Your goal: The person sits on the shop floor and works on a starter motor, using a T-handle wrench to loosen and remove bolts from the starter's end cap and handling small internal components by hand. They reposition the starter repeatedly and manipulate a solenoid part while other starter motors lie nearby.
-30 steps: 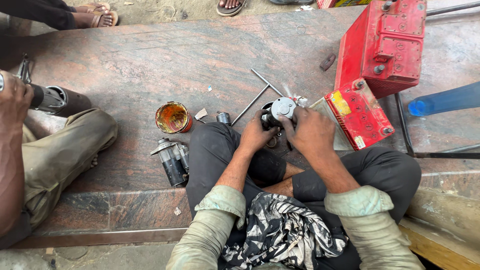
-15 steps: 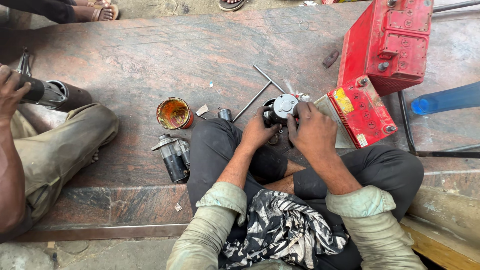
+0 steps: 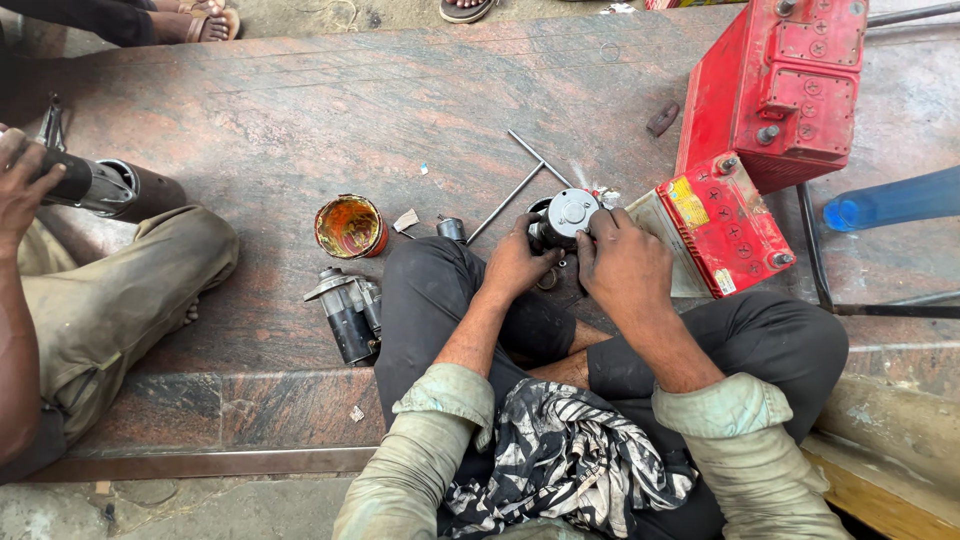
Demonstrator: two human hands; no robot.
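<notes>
Count: two red batteries, big one (image 3: 785, 85) and small one (image 3: 728, 222); two thin metal rods (image 3: 520, 180); one grease tin (image 3: 350, 227); one spare starter motor (image 3: 348, 310) on the stone slab (image 3: 250, 120). One round motor part (image 3: 568, 215) sits above the crossed legs, between both hands. Left hand (image 3: 520, 262) grips its left side, right hand (image 3: 625, 262) closes on its right side and top. A co-worker's hand (image 3: 20, 180) holds a dark cylinder (image 3: 110, 187) at far left.

A roadside auto-electric repair workshop: red car batteries (image 3: 790, 85) stand on a worn stone floor (image 3: 300, 130), with a starter motor (image 3: 347, 312), a grease tin (image 3: 350, 226) and long bolts (image 3: 505, 203) lying loose.
</notes>
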